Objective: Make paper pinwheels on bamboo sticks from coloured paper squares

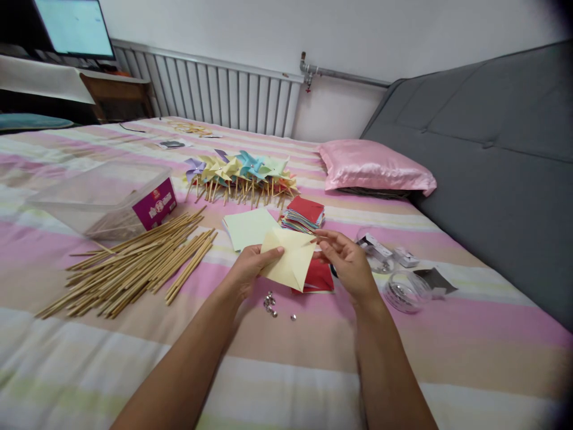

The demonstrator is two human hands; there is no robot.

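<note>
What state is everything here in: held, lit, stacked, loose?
Left hand: closed on yellow paper.
Yellow paper: held, with creases or cuts.
Right hand: at its edge; grip unclear.
Screen: lit.
Wooden sticks: loosely piled.
Pinwheels: assembled, grouped together.
Red-topped papers: stacked.
Pale green papers: stacked.
Metal studs: loose.
Pink pillow: lying down.
Clear box: lid unclear.

Pinwheels (pixel 219 170) behind sheet (pixel 286 266); sticks (pixel 134 263) left

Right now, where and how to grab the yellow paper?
Probably pinch the yellow paper by its near edge, coming from the near side: it is thin, that edge is uncovered, and the left hand and right hand are at its sides.
</note>
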